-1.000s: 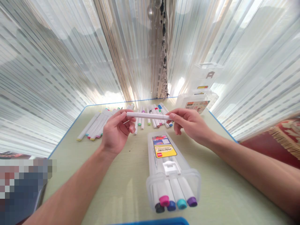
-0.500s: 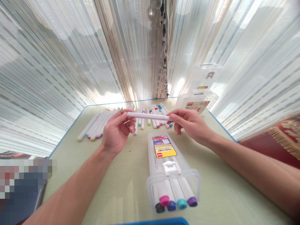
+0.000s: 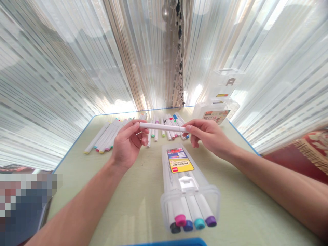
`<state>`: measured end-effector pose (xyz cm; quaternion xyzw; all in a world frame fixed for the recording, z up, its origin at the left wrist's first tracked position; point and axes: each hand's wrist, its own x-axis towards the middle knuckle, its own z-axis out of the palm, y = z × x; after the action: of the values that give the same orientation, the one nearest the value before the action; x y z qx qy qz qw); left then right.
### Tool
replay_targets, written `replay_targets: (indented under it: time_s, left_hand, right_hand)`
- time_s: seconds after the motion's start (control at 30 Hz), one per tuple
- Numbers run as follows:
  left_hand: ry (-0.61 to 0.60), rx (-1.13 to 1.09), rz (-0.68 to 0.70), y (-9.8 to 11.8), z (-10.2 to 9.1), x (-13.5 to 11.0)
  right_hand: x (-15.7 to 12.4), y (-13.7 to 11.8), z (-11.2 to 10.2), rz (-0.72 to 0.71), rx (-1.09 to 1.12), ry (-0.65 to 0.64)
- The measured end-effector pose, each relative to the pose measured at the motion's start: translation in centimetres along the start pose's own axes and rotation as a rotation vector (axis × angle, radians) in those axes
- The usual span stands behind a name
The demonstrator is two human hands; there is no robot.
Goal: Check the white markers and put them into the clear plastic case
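Note:
A white marker [image 3: 163,127] is held level above the table between my two hands. The fingers of my left hand [image 3: 130,141] pinch its left end, and my right hand [image 3: 206,135] pinches the right end; both tips are covered by fingers. Below it lies a clear plastic marker case [image 3: 166,177] with a yellow and blue label, its near end holding several markers with black, pink, blue, turquoise and purple ends. Behind my hands, loose white markers [image 3: 93,138] with coloured ends lie in a group at the left, and more markers [image 3: 170,126] lie in the middle.
An open clear plastic box [image 3: 216,114] with a printed label stands at the table's back right. Striped string curtains [image 3: 77,61] and a bead strand [image 3: 179,51] hang behind the table [image 3: 138,194]. A blue edge [image 3: 174,242] shows at the bottom.

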<state>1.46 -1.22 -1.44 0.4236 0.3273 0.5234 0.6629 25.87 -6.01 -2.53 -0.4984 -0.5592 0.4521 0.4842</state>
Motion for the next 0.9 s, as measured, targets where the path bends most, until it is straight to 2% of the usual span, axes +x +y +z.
replay_targets:
  time_s: [0.43,0.67,0.9]
  left_hand:
    - [0.004,0.013,-0.025,0.03,-0.01,0.00]
    - [-0.008,0.006,-0.101,0.11,0.18,-0.15]
    - [-0.029,0.000,-0.093,0.21,0.14,-0.22]
  right_hand:
    - [-0.05,-0.13,-0.01,0.008,-0.015,-0.014]
    - [-0.13,-0.16,-0.04,0.017,-0.027,-0.040]
    - [-0.13,-0.37,0.11,0.051,-0.036,-0.058]
